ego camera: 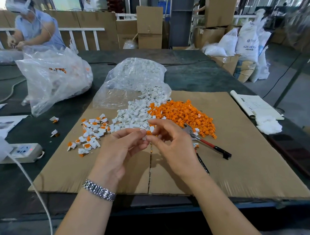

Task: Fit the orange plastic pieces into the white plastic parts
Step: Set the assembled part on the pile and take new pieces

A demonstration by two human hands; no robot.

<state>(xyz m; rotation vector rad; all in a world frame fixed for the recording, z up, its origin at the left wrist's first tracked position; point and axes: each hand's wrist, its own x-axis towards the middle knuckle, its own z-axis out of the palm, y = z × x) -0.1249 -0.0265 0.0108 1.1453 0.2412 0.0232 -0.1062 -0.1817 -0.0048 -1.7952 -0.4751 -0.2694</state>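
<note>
Orange plastic pieces (184,114) lie in a large loose heap on the cardboard sheet (251,162), right of centre, touching a similar heap of white plastic parts (132,115) that spills out of a clear bag (130,79) behind it. Over the cardboard's near middle, the left hand (121,146) and right hand (168,140) meet fingertip to fingertip, both pinched closed around one small assembly (148,132): an orange piece showing against a white part, with fingers curled in tight. Whether the orange piece is fully seated or only half pressed in cannot be told, as the fingers cover most of it. Left of the hands, a scattered cluster of finished units (90,133), white with orange showing, rests on the cardboard, and two more sit just off its edge on the dark table (193,75). Judging by the piles, the job is at an early stage: the finished cluster is small, while both loose heaps are far bigger and the bag holds many more white parts. Pliers with red and black handles (205,141) lie unused just right of the hands.
</note>
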